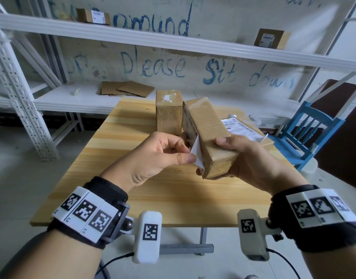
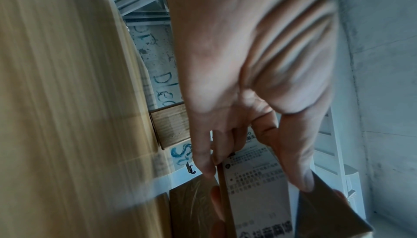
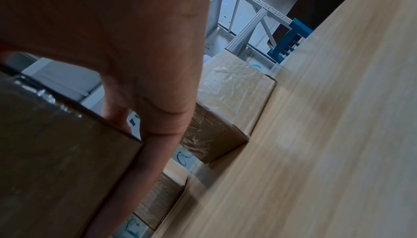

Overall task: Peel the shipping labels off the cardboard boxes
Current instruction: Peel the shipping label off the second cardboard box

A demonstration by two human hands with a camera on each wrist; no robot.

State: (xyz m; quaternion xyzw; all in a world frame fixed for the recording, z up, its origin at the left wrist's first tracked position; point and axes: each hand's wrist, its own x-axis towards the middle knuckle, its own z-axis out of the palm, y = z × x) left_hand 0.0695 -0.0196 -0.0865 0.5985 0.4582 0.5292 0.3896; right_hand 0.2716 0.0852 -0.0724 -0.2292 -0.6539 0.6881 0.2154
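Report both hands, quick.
Left hand: pinching the label corner.
Right hand: gripping the box.

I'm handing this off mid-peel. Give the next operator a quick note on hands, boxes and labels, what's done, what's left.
Left hand pinches the lifted corner of the label on the held box.
Right hand grips that box above the table.
Done: the corner is peeled; most of the label is still stuck on.
Left: pull it fully off. The flat box behind the right hand still carries a label. The upright box shows only white residue on top; its other faces are hidden.
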